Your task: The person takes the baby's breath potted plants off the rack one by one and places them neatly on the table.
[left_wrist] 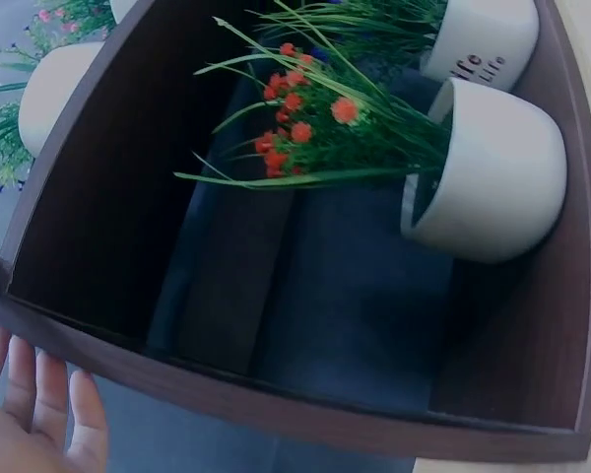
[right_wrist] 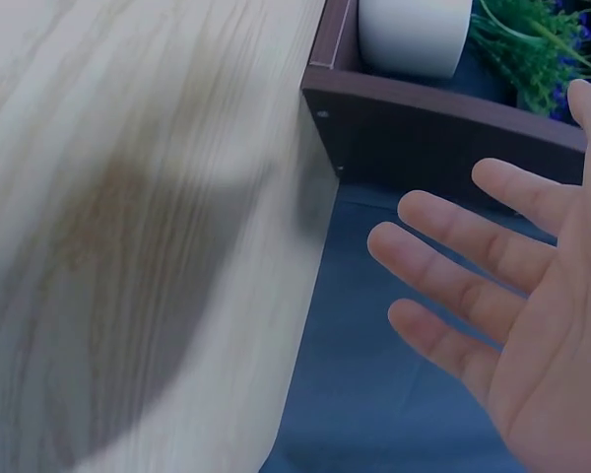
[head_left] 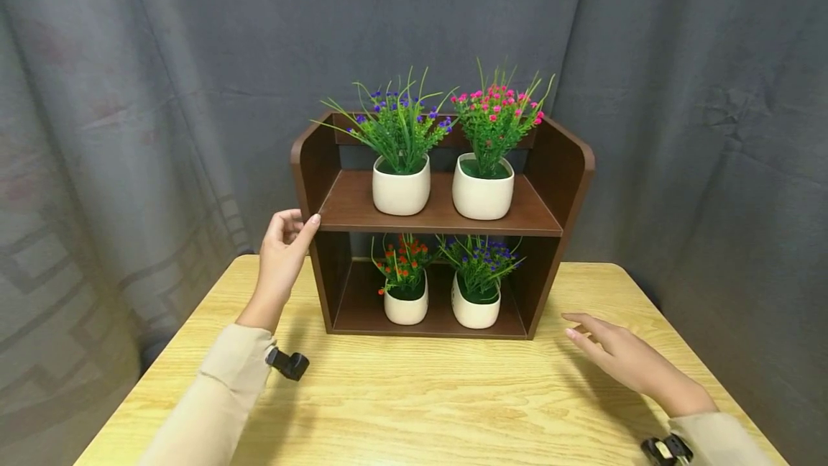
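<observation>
The left hand [head_left: 281, 254] is pinching the left side panel [head_left: 320, 160] of a brown shelf [head_left: 414, 225], its thumb lying over the front edge and its fingers bending lightly along the outer face. Inward from that hand, the shelf is standing on the table [head_left: 420, 394] between both hands, carrying an upper purple-flowered pot [head_left: 401, 193] above an orange-flowered pot [head_left: 405, 306], then a pink-flowered pot [head_left: 483, 196] above a lower purple-flowered pot [head_left: 476, 313]. Its boards are looking stiff and, loaded like this, probably fairly heavy; the smooth finish may be giving the fingers little bite. The pots, seemingly standing loose, could be sliding or tipping at any tilt, so level holds low on both side panels are promising the steadiest grip. Just outside the right panel [head_left: 559, 171], apart from it, the right hand [head_left: 624, 357] is hanging with its fingers relaxed and separated, holding nothing
</observation>
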`<state>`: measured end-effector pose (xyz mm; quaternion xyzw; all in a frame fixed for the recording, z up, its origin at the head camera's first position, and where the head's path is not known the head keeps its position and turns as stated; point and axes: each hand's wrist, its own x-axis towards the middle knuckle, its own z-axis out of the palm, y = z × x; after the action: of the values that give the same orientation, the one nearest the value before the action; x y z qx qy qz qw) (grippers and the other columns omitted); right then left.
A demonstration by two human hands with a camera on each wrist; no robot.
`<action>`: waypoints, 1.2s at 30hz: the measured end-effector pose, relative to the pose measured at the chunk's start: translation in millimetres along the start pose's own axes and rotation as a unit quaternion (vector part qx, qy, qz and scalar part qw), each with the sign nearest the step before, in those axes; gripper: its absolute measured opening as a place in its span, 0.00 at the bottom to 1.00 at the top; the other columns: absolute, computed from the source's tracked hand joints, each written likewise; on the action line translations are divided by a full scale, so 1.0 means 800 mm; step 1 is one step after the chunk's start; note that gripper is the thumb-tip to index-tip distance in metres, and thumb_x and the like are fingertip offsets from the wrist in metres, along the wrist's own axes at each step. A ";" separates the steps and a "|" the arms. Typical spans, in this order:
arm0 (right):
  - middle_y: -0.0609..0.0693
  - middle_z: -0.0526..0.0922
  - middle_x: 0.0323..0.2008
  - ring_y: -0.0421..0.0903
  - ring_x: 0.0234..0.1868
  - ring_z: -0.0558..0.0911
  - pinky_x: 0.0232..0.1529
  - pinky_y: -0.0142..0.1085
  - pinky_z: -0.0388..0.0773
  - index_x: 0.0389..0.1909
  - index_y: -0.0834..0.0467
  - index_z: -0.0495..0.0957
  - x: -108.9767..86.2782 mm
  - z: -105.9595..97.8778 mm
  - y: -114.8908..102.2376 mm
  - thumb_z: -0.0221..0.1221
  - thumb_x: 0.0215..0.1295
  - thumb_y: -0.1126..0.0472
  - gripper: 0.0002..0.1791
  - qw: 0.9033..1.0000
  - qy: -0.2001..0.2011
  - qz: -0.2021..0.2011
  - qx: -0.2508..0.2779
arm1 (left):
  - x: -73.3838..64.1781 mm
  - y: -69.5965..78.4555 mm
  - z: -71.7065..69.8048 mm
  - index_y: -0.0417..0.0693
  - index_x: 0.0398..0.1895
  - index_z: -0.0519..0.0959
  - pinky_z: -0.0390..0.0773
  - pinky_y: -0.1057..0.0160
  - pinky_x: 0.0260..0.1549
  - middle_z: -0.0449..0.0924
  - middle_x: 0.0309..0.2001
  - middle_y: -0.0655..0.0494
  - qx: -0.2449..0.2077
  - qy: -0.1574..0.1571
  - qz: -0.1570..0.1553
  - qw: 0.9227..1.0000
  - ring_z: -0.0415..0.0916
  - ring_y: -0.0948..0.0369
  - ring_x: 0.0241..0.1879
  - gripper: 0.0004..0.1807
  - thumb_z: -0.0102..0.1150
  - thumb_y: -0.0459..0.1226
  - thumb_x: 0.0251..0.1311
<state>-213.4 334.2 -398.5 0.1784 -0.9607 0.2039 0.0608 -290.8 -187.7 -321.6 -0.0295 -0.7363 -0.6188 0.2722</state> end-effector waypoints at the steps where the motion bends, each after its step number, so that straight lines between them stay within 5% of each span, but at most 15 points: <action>1: 0.60 0.79 0.60 0.63 0.59 0.77 0.52 0.60 0.75 0.66 0.59 0.72 0.001 0.000 -0.001 0.49 0.79 0.45 0.27 1.000 0.000 -0.002 0.000 | 0.001 0.000 0.002 0.44 0.55 0.72 0.69 0.69 0.36 0.69 0.42 0.58 -0.007 0.006 0.004 1.000 0.66 0.64 0.41 0.23 0.64 0.48 0.65; 12: 0.55 0.80 0.58 0.56 0.57 0.80 0.53 0.56 0.75 0.64 0.57 0.74 0.010 0.001 -0.015 0.50 0.79 0.48 0.23 0.999 0.018 -0.035 0.005 | 0.013 0.003 0.016 0.48 0.48 0.75 0.69 0.66 0.37 0.73 0.36 0.60 -0.034 0.048 0.024 0.998 0.68 0.63 0.36 0.21 0.72 0.46 0.58; 28: 0.42 0.79 0.57 0.42 0.50 0.82 0.47 0.49 0.79 0.66 0.46 0.72 0.046 -0.027 -0.071 0.51 0.78 0.46 0.21 0.995 0.047 -0.085 0.011 | 0.013 -0.002 0.019 0.44 0.47 0.76 0.69 0.67 0.33 0.75 0.33 0.62 -0.054 0.062 0.043 0.996 0.70 0.63 0.32 0.18 0.71 0.40 0.59; 36: 0.39 0.79 0.54 0.38 0.49 0.79 0.41 0.40 0.78 0.64 0.47 0.73 0.069 -0.038 -0.094 0.56 0.76 0.52 0.19 0.984 0.098 -0.148 0.014 | 0.012 -0.002 0.019 0.45 0.47 0.77 0.70 0.67 0.33 0.74 0.35 0.62 -0.048 0.068 0.030 0.996 0.69 0.63 0.34 0.18 0.71 0.42 0.59</action>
<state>-235.4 265.0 -332.9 0.2989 -0.9100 0.2227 0.1813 -304.9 -177.1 -320.1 -0.0228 -0.6840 -0.6458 0.3385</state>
